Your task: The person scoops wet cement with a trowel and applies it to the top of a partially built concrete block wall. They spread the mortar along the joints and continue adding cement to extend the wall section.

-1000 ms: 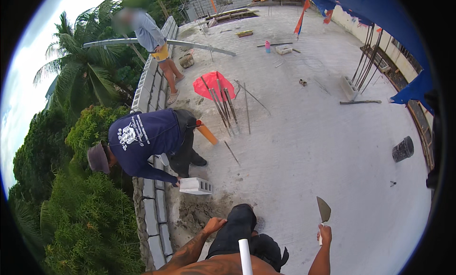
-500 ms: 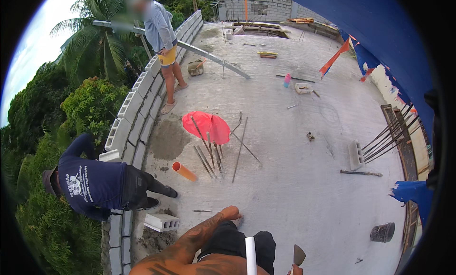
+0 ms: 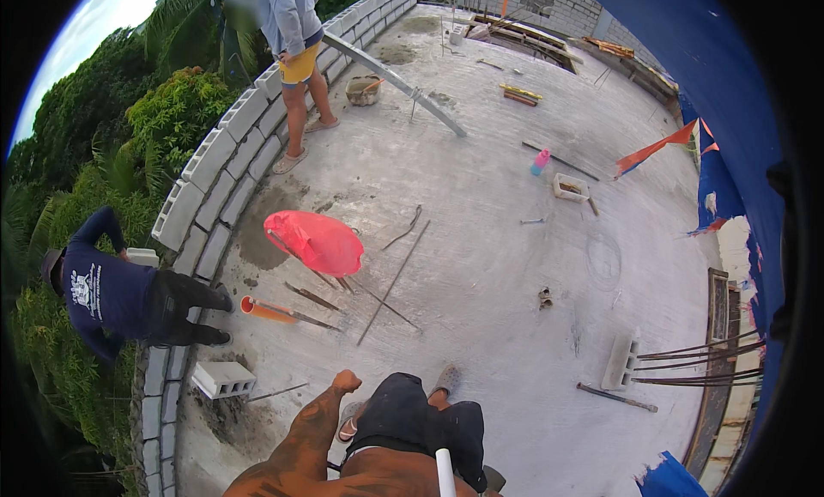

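My left hand (image 3: 347, 381) is closed in a fist ahead of my left thigh, with nothing showing in it. The bare concrete slab lies below it. At the lower edge, only a sliver of my right hand (image 3: 491, 493) shows beside my hip. It is at a trowel, whose grey blade (image 3: 495, 477) is mostly hidden by my leg. Left of my fist, a thin rod (image 3: 277, 392) lies on the slab. Ahead are an orange pipe (image 3: 266, 310) and several rebar stubs, some under a pink plastic bag (image 3: 318, 243).
A person in a dark shirt (image 3: 112, 295) bends over the block wall (image 3: 210, 201); another stands near a long metal beam (image 3: 399, 81). A hollow block (image 3: 223, 379) lies front left. Rebar (image 3: 699, 368) juts out at right beside another block (image 3: 620, 363). Blue tarp (image 3: 687, 33) hangs upper right.
My view has moved forward and turned, and my feet now show in a stride. My left fist has swung off my knee to the left. The trowel has dropped mostly behind my leg.
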Demonstrator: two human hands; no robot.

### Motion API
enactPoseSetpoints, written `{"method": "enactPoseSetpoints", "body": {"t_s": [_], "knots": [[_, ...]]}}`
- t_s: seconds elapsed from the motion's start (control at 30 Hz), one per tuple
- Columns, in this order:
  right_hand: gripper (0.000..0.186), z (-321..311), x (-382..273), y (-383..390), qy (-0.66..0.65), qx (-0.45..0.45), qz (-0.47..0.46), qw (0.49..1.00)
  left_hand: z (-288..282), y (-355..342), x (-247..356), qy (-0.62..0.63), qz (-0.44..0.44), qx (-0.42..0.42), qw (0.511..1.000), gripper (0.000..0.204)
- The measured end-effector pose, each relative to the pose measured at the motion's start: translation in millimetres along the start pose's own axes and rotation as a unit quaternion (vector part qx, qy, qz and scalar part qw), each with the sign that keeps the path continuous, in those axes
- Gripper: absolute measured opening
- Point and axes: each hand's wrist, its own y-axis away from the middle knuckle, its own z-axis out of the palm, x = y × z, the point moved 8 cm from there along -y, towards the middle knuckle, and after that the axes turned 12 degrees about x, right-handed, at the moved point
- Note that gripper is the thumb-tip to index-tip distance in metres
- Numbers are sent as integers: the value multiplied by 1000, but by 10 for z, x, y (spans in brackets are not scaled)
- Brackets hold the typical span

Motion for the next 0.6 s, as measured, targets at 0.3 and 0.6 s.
{"method": "enactPoseSetpoints", "body": {"t_s": [0.3, 0.6], "knots": [[24, -167, -6242, 309, -12, 32, -323, 946, 413, 98, 1207, 125, -52, -38, 990, 45], [24, 1160, -8481, 293, 122, -69, -309, 941, -128, -2360, 2952, 137, -140, -44, 980, 42]]}}
